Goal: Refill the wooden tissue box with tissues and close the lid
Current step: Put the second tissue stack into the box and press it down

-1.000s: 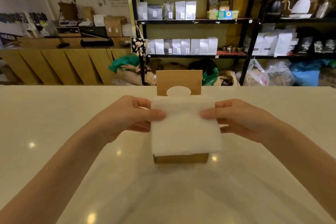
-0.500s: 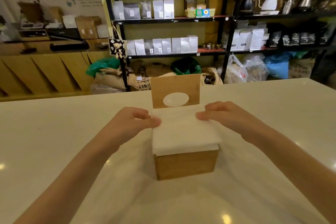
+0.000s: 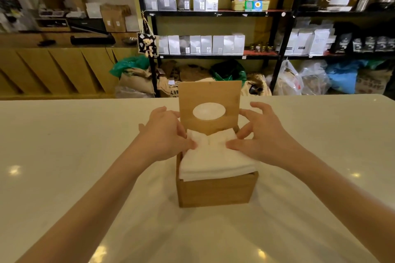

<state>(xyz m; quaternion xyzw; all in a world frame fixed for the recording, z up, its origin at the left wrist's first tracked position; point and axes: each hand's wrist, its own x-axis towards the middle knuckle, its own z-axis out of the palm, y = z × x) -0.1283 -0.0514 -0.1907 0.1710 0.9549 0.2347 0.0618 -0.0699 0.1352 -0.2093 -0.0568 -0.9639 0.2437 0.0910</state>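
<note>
I see the wooden tissue box (image 3: 215, 191) standing on the pale table (image 3: 64, 156), about midway between its left and right edges and nearer the far edge than the near one. Its lid (image 3: 210, 104) is raised upright at the back, the oval opening facing me. A white stack of tissues (image 3: 215, 163) fills the box and rises above its rim, bunched up in the middle. My left hand (image 3: 164, 134) is on the left side of the stack, fingers curled, fingertips pressing into the tissues. My right hand (image 3: 259, 134) is spread wider, thumb lying on top of the stack, the other fingers fanned out beside the lid. Neither hand grips anything; both push on the tissues.
</note>
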